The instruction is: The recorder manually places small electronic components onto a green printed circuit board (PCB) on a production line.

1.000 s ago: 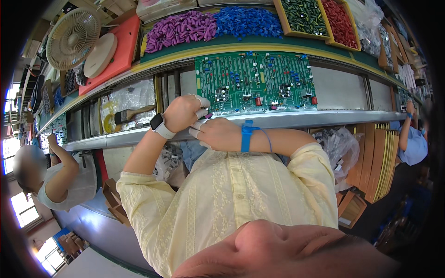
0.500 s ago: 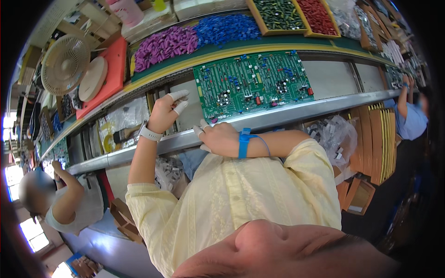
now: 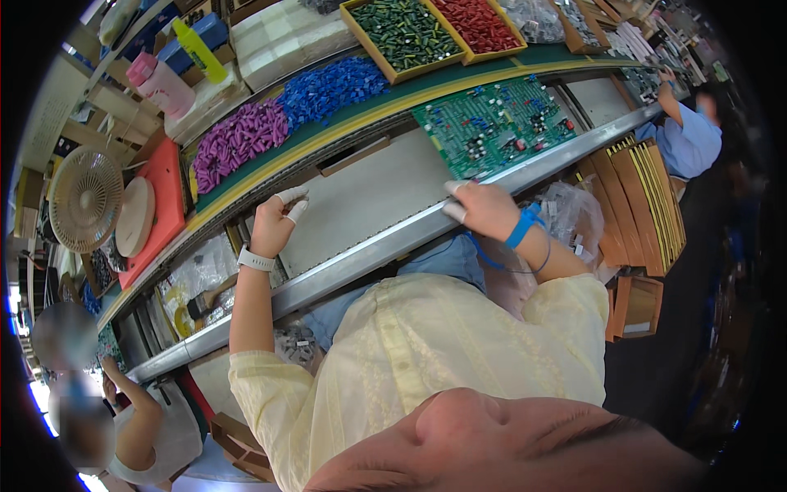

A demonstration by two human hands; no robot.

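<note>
A green circuit board (image 3: 496,127) full of small blue, white, black and red parts lies on the metal rails. My right hand (image 3: 488,211) is at its near left corner, thumb and finger apart in white finger covers, holding nothing I can see; a blue strap is round that wrist. To the left, over the near end of a bare grey panel (image 3: 361,201), hovers my left hand (image 3: 277,223). Its fingers are curled, with covered thumb and forefinger close together. Whatever they hold is hidden. A pale watch sits on that wrist.
Beyond the rails lie piles of purple parts (image 3: 240,143) and blue parts (image 3: 332,88), with boxes of green parts (image 3: 402,37) and red parts (image 3: 477,23). A fan (image 3: 86,199) and a brush (image 3: 211,297) are at left. Co-workers sit at both ends.
The board has slid right along the rails, baring the grey panel. My right hand has moved right with its corner; my left hand stays left, still curled. My view has turned.
</note>
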